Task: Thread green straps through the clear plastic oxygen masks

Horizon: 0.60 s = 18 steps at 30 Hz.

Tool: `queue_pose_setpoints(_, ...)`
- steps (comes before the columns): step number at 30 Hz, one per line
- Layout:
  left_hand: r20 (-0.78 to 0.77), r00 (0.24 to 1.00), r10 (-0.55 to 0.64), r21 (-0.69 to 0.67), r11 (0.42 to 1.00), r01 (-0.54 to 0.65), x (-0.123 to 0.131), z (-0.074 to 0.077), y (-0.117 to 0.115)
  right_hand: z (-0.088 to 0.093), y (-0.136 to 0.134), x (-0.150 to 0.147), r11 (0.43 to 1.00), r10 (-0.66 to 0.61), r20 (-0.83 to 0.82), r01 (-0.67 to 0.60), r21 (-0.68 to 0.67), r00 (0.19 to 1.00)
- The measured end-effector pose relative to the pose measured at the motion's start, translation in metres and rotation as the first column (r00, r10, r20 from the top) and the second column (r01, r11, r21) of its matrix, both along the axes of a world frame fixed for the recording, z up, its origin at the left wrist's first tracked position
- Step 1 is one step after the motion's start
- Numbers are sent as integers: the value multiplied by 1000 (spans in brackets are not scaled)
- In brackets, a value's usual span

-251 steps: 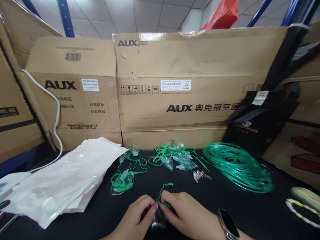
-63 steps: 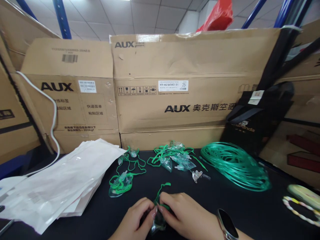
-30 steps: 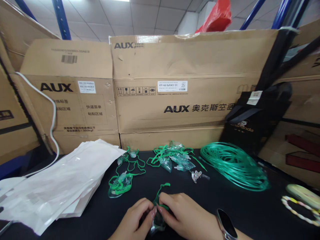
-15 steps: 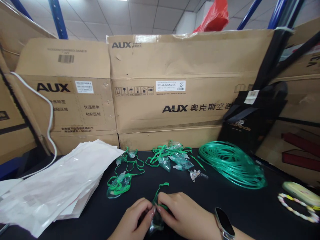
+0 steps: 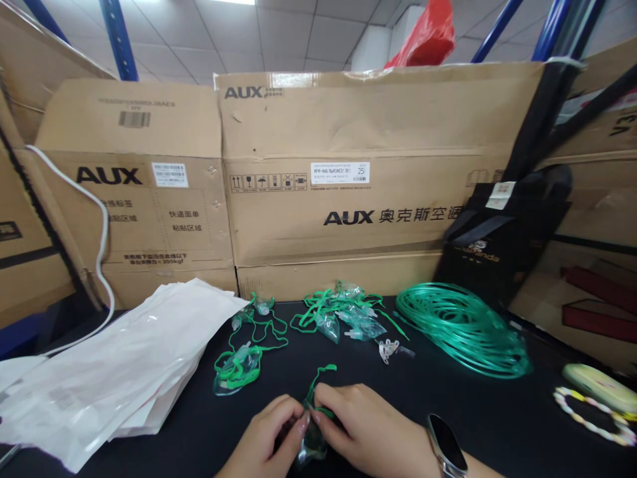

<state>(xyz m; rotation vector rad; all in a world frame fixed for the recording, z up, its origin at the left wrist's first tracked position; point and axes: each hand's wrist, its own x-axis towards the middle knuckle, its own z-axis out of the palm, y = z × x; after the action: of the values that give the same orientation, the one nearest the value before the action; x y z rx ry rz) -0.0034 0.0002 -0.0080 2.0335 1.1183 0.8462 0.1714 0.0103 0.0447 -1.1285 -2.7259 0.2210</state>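
Note:
At the near edge of the black table, my left hand (image 5: 273, 435) and my right hand (image 5: 355, 421) pinch together over a clear oxygen mask (image 5: 312, 448) with a green elastic strap (image 5: 313, 385). The strap's free end sticks up beyond my fingertips. Much of the mask is hidden under my fingers. A finished-looking bundle, another mask wrapped in its green strap (image 5: 237, 368), lies beyond my left hand. Farther back is a pile of clear masks with green straps (image 5: 343, 315). Small clear plastic pieces (image 5: 389, 350) lie in front of that pile.
White plastic-and-paper pouches (image 5: 124, 365) are stacked at the left. A coil of green tubing (image 5: 462, 328) lies at the right, with a bead bracelet (image 5: 592, 415) and a pale green case (image 5: 600, 385) nearer the edge. Cardboard boxes (image 5: 378, 245) and a black bag (image 5: 488, 245) stand behind.

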Motion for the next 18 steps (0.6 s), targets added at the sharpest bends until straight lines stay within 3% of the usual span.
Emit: queue_pose_setpoints(18,-33,999,-20,-23,1000,19,-1,-1,1,-1,0,0,1000,4,-2,-4,-11,1000)
